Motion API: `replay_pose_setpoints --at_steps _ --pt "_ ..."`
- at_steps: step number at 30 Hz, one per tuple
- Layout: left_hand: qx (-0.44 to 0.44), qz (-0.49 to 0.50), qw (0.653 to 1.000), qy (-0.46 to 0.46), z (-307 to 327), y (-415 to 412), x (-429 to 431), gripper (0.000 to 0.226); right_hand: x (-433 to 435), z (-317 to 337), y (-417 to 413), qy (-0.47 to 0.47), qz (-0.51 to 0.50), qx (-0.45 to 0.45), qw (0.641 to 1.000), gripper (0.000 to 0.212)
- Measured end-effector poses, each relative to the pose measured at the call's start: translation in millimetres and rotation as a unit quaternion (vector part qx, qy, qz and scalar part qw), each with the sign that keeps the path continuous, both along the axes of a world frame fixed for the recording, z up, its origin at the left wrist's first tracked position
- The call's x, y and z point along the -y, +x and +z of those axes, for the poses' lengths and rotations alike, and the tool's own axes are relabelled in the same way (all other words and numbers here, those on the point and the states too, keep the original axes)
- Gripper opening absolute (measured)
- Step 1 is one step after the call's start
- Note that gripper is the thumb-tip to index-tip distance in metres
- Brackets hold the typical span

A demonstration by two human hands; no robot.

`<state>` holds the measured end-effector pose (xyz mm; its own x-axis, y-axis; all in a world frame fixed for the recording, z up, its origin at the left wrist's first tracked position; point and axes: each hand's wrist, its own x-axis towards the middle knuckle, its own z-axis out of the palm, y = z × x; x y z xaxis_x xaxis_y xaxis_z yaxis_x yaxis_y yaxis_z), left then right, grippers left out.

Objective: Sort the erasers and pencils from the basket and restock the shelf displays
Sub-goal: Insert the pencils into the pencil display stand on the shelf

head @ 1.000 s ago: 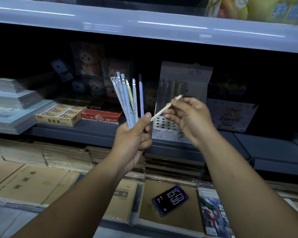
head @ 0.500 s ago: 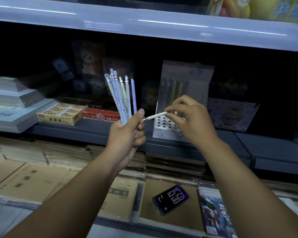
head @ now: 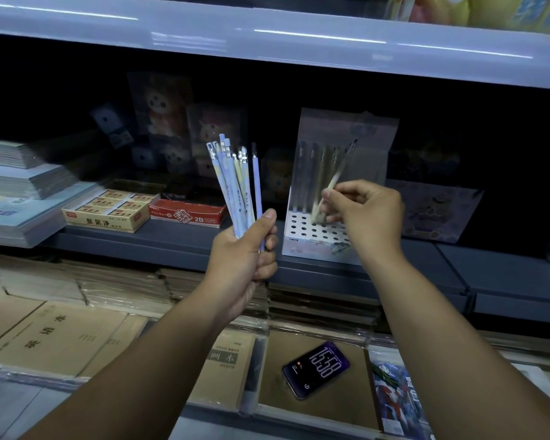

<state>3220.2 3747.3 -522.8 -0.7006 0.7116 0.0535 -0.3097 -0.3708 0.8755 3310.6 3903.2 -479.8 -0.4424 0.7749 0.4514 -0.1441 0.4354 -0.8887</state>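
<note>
Over on the far left, stacks of notebooks (head: 19, 182) are lying on the dark shelf (head: 178, 246). Just right of them, an open yellow box of erasers (head: 108, 211) is sitting beside a red box marked 2B (head: 188, 215). Nearer, on the lower level, brown exercise books (head: 54, 338) are lying flat in rows.

Toward the middle, the left hand (head: 245, 258) is clenching a bundle of pale blue pencils (head: 235, 185), with its fingers wrapping round their lower ends and its thumb pressing on the front. The pencils are fanning upward with their eraser ends on top, in front of the shelf edge and touching nothing else.

Right of that, a white pencil display stand (head: 315, 231) is standing on the shelf, its top showing rows of holes and its tall backing card rising behind. The right hand (head: 365, 211) is pinching a single pencil (head: 338, 174) between thumb and fingertips. That pencil is leaning up to the right, with its lower end meeting the holed top of the stand; whether it is sitting in a hole I cannot tell.

Near and below, a phone (head: 316, 369) is lying face up on a brown book cover, its screen showing 15:58.
</note>
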Motion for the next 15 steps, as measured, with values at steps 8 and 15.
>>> replay_pose_setpoints --at_steps 8,15 --pt "-0.021 -0.013 1.000 -0.014 -2 2 -1 0.025 -4 -6 -14 0.077 -0.037 0.076 0.993 0.015" --pt "-0.024 -0.015 0.999 -0.016 -3 3 -2 0.024 -10 -20 -24 0.093 -0.076 0.132 0.984 0.020"
